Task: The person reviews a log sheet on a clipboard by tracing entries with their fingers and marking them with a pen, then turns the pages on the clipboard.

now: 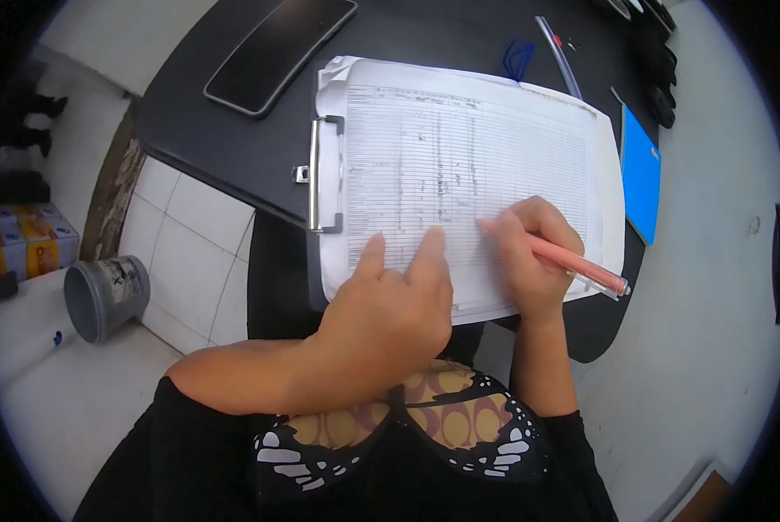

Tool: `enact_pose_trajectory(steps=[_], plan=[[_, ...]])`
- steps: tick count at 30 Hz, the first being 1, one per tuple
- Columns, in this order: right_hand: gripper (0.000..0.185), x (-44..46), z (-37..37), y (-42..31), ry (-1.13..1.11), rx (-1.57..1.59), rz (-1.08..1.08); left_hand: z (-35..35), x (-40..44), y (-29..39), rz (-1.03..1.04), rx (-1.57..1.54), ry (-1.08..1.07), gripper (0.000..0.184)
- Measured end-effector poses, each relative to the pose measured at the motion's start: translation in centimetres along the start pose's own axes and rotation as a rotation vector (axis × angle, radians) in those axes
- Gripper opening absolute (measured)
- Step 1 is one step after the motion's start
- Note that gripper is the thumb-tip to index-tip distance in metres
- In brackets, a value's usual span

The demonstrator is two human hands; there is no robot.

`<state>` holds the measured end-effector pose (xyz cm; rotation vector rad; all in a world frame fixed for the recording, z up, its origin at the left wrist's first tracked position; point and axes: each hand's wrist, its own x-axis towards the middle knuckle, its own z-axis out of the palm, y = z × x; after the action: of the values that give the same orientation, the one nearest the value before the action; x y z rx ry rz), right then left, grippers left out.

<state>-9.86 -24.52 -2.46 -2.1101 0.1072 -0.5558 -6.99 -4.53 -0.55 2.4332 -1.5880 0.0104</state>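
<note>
A clipboard with a metal clip (314, 174) lies on the dark table, holding a stack of paper. The top sheet (529, 143) is a printed table with many narrow rows and handwritten marks in some columns. My left hand (394, 304) rests on the lower part of the sheet, index finger and another finger stretched out over the rows. In my right hand (538, 261) is a pink pen (581, 261), its tip at the paper near the lower middle of the sheet. The fingers are wrapped round the pen.
A black phone (279, 54) lies on the table (194, 130) at upper left. Beyond the clipboard are a clear pen (559, 54), blue cord (518, 61) and a blue notebook (639, 174). A grey bucket (103, 300) and colourful boxes (29, 239) stand at floor level left.
</note>
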Motion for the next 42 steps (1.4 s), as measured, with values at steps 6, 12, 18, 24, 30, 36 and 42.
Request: enact_pose_trajectory(steps=[6,12,18,24,30,36,42], plan=[[0.018,-0.09,0.08,-0.11,0.005,-0.014,0.013,-0.01,0.02,-0.02,0.015,0.028,0.013,0.039],[0.018,-0.22,0.15,-0.39,0.002,-0.073,-0.006,0.41,-0.13,0.0,0.015,0.043,0.078,0.04],[0.019,-0.35,0.15,-0.38,-0.012,-0.049,-0.002,0.37,-0.21,0.01,0.019,0.003,0.078,0.038],[0.019,-0.36,0.14,-0.43,-0.008,0.034,0.042,0.23,-0.22,-0.09,0.021,0.016,0.075,0.038],[0.017,-0.31,0.09,-0.42,0.0,0.057,0.07,0.14,-0.2,-0.08,0.033,0.035,0.026,0.04],[0.017,-0.12,-0.2,-0.28,-0.027,0.038,0.046,0.05,-0.03,-0.09,0.027,0.042,0.016,0.041],[0.018,-0.01,-0.13,-0.27,-0.018,0.049,0.021,-0.49,0.08,-0.04,0.032,0.064,-0.046,0.046]])
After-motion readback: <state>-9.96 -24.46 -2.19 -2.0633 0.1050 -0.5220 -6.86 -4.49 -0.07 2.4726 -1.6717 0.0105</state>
